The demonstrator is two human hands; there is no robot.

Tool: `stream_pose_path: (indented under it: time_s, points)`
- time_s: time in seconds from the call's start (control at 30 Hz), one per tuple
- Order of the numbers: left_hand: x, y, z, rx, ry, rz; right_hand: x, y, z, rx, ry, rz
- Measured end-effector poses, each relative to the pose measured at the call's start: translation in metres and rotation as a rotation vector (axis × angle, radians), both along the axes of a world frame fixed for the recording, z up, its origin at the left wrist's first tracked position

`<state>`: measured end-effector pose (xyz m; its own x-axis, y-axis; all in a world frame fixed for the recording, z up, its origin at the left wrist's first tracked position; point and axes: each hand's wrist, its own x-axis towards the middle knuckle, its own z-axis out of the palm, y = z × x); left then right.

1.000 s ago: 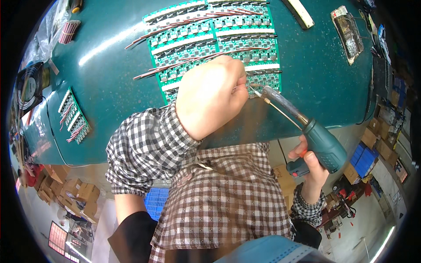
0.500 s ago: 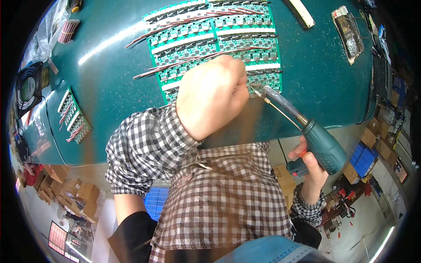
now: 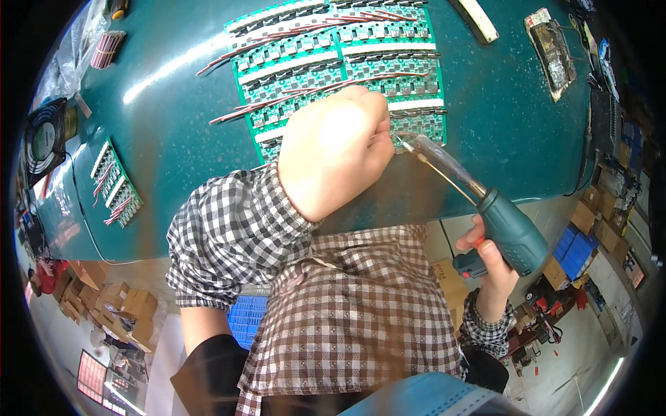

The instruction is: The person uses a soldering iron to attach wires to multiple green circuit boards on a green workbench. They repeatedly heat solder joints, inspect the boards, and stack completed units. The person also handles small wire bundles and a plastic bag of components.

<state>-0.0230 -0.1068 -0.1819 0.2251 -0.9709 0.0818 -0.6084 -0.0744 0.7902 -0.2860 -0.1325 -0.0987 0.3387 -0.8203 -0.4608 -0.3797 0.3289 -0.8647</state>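
A panel of green circuit boards (image 3: pixel 429 87) lies on the table, its rows set with white strips, black parts and small chips. Over its near edge, my left hand (image 3: pixel 334 149) is closed in a pinch; whatever the fingers hold is hidden behind the hand. My right hand (image 3: pixel 497 272) grips a dark green soldering gun (image 3: pixel 512 232) by its handle, fingers by the red trigger. The gun's metal barrel and thin feed tube point up and left, the tip meeting or nearly meeting the boards just right of my left fingers. Red and black wires (image 3: pixel 267 104) lie across the rows.
On the green table (image 3: pixel 173 132) lie a smaller circuit board (image 3: pixel 116 184) with wires, a bundle of wires (image 3: pixel 109 49) and a black fan (image 3: pixel 46 142) at left. A white bar (image 3: pixel 474 19) and a scorched, solder-stained block (image 3: pixel 551 55) lie at the far right.
Almost nothing differs. The soldering gun's tip and both hands keep practically the same place at the near edge of the boards.
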Motion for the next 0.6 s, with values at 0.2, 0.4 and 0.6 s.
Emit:
stream_pose_path:
  time_s: [0.2,0.4,0.6]
  points:
    - [0.001,0.0004,0.0015,0.021,0.001,-0.008,-0.0003,-0.001,0.0017,-0.025,-0.016,-0.007]
    - [0.0007,0.0008,-0.0006,-0.002,0.014,-0.002,0.0011,-0.0016,0.0005,-0.035,-0.025,0.02]
    - [-0.0003,0.0001,0.0017,0.008,0.013,-0.001,0.0012,-0.0004,0.0003,-0.026,-0.016,0.027]
